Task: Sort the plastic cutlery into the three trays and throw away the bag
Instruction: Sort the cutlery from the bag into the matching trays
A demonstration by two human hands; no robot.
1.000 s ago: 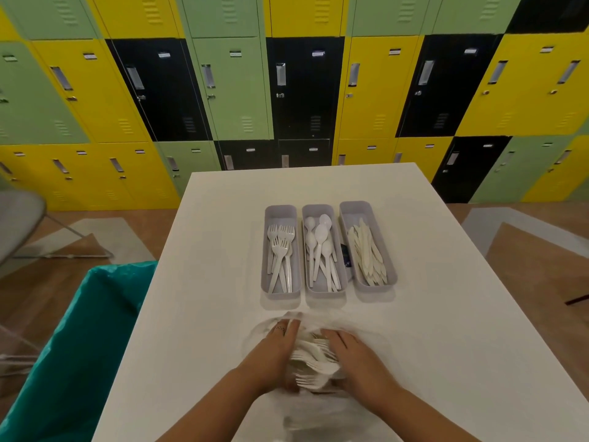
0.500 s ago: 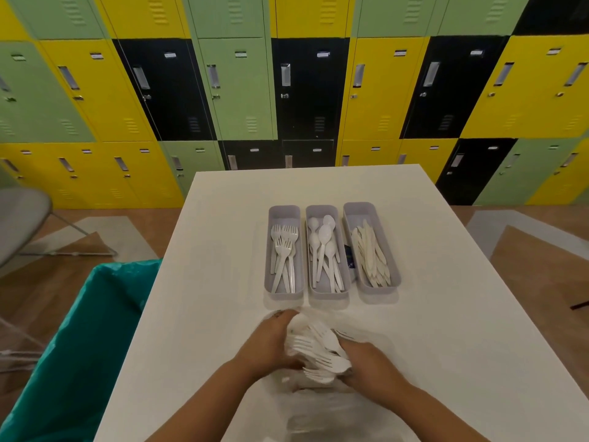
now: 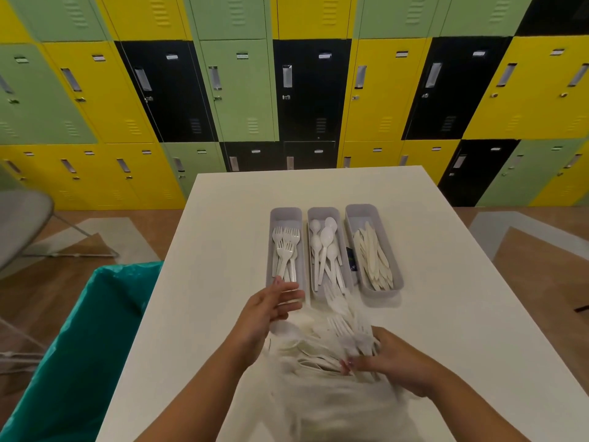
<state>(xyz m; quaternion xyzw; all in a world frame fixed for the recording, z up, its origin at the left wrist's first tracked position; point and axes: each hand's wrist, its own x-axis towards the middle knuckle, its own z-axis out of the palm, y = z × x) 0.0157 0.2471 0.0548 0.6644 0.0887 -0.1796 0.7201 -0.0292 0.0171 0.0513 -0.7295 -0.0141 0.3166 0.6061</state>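
Three grey trays stand side by side mid-table: the left tray [image 3: 286, 215] holds forks, the middle tray [image 3: 323, 213] spoons, the right tray [image 3: 361, 210] knives. In front of them lies a clear plastic bag [image 3: 334, 406] with a loose pile of white cutlery [image 3: 314, 349] on it. My right hand [image 3: 387, 362] grips a bundle of white forks [image 3: 345, 320], tines pointing toward the trays. My left hand [image 3: 267, 309] hovers with spread fingers at the near end of the fork tray, holding nothing.
A bin lined with a teal bag [image 3: 79, 339] stands at the table's left edge. The white table [image 3: 462, 314] ends a short way beyond the trays. Coloured lockers [image 3: 239, 90] fill the far wall. A grey chair [image 3: 19, 224] is at far left.
My right hand lifted a bundle of forks out of the pile, and my left hand let go and moved up toward the fork tray. The view has shifted slightly.
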